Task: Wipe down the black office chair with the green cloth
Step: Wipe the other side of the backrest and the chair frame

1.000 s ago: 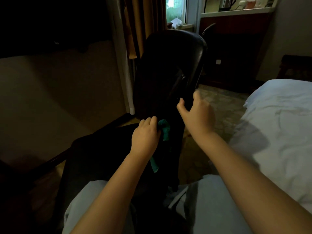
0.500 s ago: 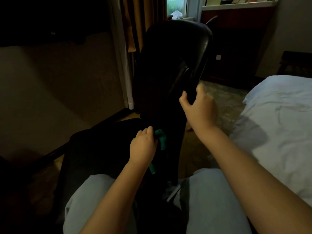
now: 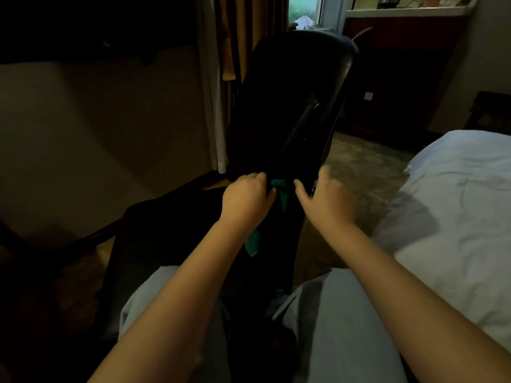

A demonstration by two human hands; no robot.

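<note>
The black office chair [image 3: 293,87] stands straight ahead in a dim room, its tall backrest upright and its seat [image 3: 171,233] dark below my arms. My left hand [image 3: 246,200] grips the bunched green cloth [image 3: 280,189] low against the backrest, where it meets the seat; a tail of the cloth [image 3: 253,243] hangs under my wrist. My right hand [image 3: 325,200] is just right of the cloth at the backrest's lower right edge, fingers loosely bent; it is blurred, and whether it holds the chair edge is unclear.
A bed with white bedding [image 3: 456,211] fills the right side. My knees in light trousers [image 3: 343,327] are at the bottom. A curtain [image 3: 243,34] and window lie behind the chair, a dark cabinet [image 3: 401,78] at the back right, patterned floor [image 3: 365,164] between chair and bed.
My right hand has dropped from the middle of the backrest's right edge to beside the cloth. My left hand, still gripping the cloth, has shifted slightly up against the backrest base.
</note>
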